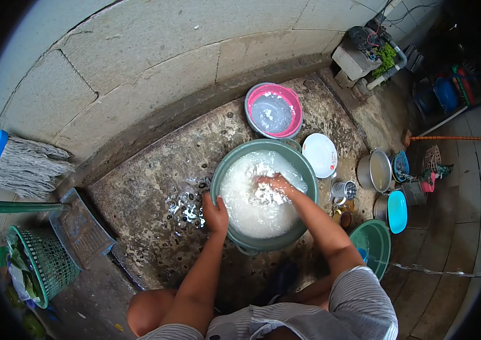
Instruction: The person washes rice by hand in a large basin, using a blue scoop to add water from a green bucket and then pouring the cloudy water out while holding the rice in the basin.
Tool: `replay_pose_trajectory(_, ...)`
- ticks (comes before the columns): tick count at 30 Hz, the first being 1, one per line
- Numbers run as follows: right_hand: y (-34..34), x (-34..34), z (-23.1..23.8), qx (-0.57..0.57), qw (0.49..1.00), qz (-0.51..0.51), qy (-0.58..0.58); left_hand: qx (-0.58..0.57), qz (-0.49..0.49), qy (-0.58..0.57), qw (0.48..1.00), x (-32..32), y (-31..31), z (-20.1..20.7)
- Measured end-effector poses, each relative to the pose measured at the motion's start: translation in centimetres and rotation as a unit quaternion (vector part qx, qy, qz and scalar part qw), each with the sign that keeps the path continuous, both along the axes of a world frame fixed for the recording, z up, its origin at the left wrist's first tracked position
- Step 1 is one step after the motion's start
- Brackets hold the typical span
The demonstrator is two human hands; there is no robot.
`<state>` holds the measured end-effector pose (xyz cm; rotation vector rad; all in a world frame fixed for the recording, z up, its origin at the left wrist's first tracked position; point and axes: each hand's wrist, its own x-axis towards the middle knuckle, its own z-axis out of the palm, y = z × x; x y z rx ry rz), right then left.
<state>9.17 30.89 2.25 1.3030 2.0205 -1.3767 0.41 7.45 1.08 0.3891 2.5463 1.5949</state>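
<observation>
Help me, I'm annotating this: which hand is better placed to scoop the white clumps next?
Likely the right hand: it is among the white clumps; the left hand is at the green basin's rim.

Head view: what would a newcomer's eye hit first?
Probably the green tub of whitish liquid, mid-picture, with the right hand in it and the left hand at its rim. Then perhaps the pink basin just beyond, and the blue-headed mop at far left.

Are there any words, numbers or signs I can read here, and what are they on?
None can be read.
White plate: small reddish marks near its edge, too small to tell if they're letters.
Crumpled wrapper in the green basket: any print is too blurred.
</observation>
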Motion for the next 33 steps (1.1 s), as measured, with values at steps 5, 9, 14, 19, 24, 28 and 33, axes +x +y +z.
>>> replay_pose_trajectory(5,2.7,2.0,-1.4,0.059,0.997,-0.015,0.043,-0.03,0.024,0.037,0.999,-0.3,-0.7,-0.1)
replay_pose_trajectory(9,11.5,14.2,-7.0,-0.014,0.985,0.168,0.018,0.031,-0.042,-0.042,0.998,2.6,4.9,1.6)
replay_pose_trajectory(14,0.6,5.6,-8.1,-0.051,0.953,0.284,-0.093,-0.023,0.027,0.005,0.999,-0.7,-1.9,0.3)
replay_pose_trajectory(19,-1.4,9.4,-12.8,-0.342,0.869,-0.271,0.234,-0.007,-0.002,-0.005,1.0,0.7,1.2,-0.3)
replay_pose_trajectory(24,-8.5,2.6,-9.2,-0.573,0.686,-0.352,0.28,0.005,0.017,-0.004,1.0,0.0,-0.6,0.0)
replay_pose_trajectory(28,-7.4,0.6,-5.4,-0.666,0.595,-0.303,0.331,0.013,-0.006,-0.006,1.0,0.1,-0.1,-0.1)
replay_pose_trajectory(33,-1.9,0.5,-1.7,-0.569,0.756,-0.19,0.261,0.023,-0.003,-0.007,1.0,0.2,0.2,-0.2)
